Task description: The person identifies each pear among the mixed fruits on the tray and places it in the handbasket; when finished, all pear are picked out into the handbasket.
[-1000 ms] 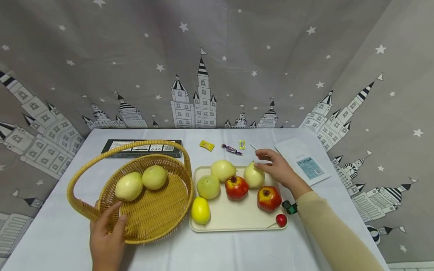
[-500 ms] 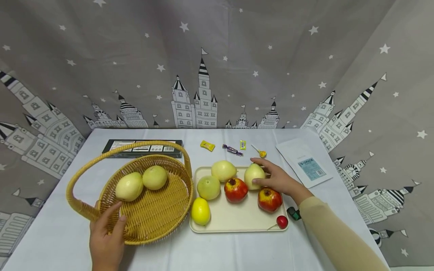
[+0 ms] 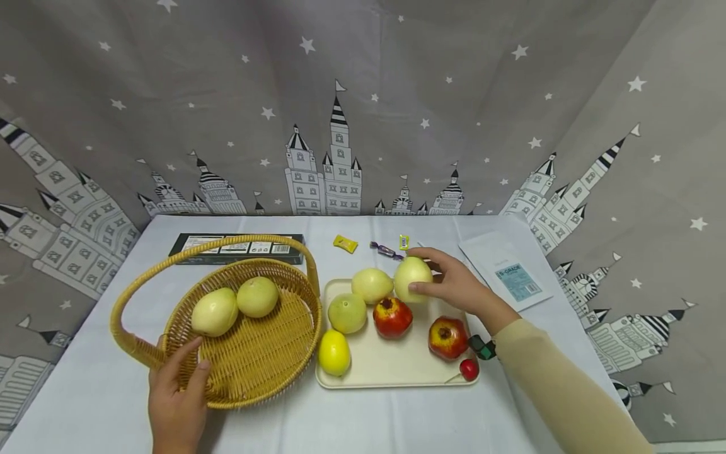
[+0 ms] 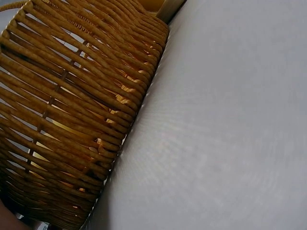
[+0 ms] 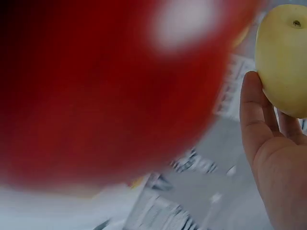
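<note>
My right hand (image 3: 459,287) holds a pale yellow-green pear (image 3: 412,277) between thumb and fingers, over the back of the cream tray (image 3: 397,372). In the right wrist view the pear (image 5: 283,60) rests against the fingers, while a blurred red pomegranate (image 5: 110,96) fills much of the picture. My left hand (image 3: 177,403) grips the near left rim of a wicker basket (image 3: 261,362), its thumb inside and the other fingers partly hidden. Inside the basket lie a pear (image 3: 214,312) and a round pale green fruit (image 3: 258,297). Woven basket side (image 4: 76,105) dominates the left wrist view.
On the tray are another pear (image 3: 371,285), a green round fruit (image 3: 347,313), a lemon (image 3: 334,353), two pomegranates (image 3: 392,318) and a cherry (image 3: 469,369). Behind lie wrapped candies (image 3: 387,250), a black box (image 3: 238,251) and a white packet (image 3: 510,271). The basket handle (image 3: 221,243) arches upward.
My right hand has come down around the pear, taken hold of it and shifted it up and left. The right pomegranate has tilted slightly. My left hand and the basket stay put.
</note>
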`<state>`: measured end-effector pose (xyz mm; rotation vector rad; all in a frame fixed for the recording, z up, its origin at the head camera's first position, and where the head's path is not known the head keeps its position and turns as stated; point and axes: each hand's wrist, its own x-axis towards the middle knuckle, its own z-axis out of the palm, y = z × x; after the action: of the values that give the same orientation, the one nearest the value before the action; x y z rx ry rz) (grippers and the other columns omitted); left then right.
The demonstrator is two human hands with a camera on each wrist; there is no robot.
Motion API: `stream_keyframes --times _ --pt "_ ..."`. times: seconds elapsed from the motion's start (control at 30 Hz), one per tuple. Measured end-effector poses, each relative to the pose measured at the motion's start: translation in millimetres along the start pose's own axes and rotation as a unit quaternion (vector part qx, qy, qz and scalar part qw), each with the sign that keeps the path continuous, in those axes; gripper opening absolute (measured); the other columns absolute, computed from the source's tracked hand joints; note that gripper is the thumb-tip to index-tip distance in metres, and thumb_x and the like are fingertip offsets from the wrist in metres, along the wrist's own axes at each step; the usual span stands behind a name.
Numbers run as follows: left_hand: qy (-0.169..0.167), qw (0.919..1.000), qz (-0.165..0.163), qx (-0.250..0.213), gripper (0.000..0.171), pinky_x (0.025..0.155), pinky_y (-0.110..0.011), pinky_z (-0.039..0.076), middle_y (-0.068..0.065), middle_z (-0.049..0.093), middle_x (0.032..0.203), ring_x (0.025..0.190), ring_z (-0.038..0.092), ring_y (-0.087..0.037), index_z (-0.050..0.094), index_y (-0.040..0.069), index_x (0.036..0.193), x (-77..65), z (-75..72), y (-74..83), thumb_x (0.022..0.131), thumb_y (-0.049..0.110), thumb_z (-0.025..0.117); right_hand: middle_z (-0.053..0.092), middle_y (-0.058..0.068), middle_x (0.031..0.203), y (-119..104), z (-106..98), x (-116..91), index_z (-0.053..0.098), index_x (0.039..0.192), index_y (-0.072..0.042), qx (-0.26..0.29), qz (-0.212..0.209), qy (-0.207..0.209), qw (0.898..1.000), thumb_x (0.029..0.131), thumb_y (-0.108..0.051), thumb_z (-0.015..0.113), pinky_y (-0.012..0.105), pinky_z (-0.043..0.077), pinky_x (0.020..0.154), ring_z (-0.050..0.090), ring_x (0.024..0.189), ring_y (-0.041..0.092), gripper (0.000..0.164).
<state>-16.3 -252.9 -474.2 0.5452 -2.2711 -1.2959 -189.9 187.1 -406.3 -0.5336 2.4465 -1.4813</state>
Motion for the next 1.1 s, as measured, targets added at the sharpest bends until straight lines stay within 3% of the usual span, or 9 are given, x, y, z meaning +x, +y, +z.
stream_keyframes --times 0.33,0.63,0.83,1.1 --pt "0.004 0.9999 0.005 -0.009 0.036 0.115 -0.032 0.010 0.001 0.032 0.154 0.143 0.014 -0.008 0.064 0.014 0.127 1.8 1.2 -0.3 0.092 0.010 0.060 0.051 -0.006 0.134 -65.5 53.5 13.1 0.051 0.135 -0.027 0.052 -0.093 -0.067 0.992 0.078 -0.025 0.082 0.035 0.050 0.090 0.055 0.114 0.022 0.065" --pt "0.004 0.9996 0.023 -0.014 0.035 0.114 -0.029 0.010 -0.003 0.037 0.152 0.143 0.015 -0.010 0.065 0.012 0.126 5.8 1.6 -3.7 0.091 0.008 0.062 0.054 -0.009 0.129 -99.1 116.2 18.3 0.052 0.133 -0.024 0.094 -0.134 -0.145 0.976 0.077 -0.022 0.083 0.034 0.050 0.090 0.055 0.113 0.016 0.064" --pt "0.004 0.9997 0.017 -0.016 0.036 0.114 -0.030 0.010 -0.002 0.034 0.153 0.143 0.015 -0.010 0.064 0.012 0.126 4.1 1.2 -4.3 0.091 0.010 0.062 0.051 -0.012 0.130 -122.7 147.7 24.0 0.051 0.133 -0.024 0.086 -0.175 -0.181 0.964 0.077 -0.022 0.082 0.029 0.050 0.088 0.054 0.112 0.011 0.063" --pt "0.003 0.9999 0.000 -0.017 0.037 0.114 -0.039 0.014 -0.004 0.034 0.152 0.141 0.020 -0.012 0.063 0.014 0.128 1.5 0.7 -4.1 0.092 0.014 0.062 0.050 -0.013 0.129 -164.7 186.5 50.7 0.050 0.136 -0.020 0.049 -0.181 -0.206 0.960 0.078 -0.026 0.082 0.017 0.048 0.083 0.053 0.109 0.001 0.067"
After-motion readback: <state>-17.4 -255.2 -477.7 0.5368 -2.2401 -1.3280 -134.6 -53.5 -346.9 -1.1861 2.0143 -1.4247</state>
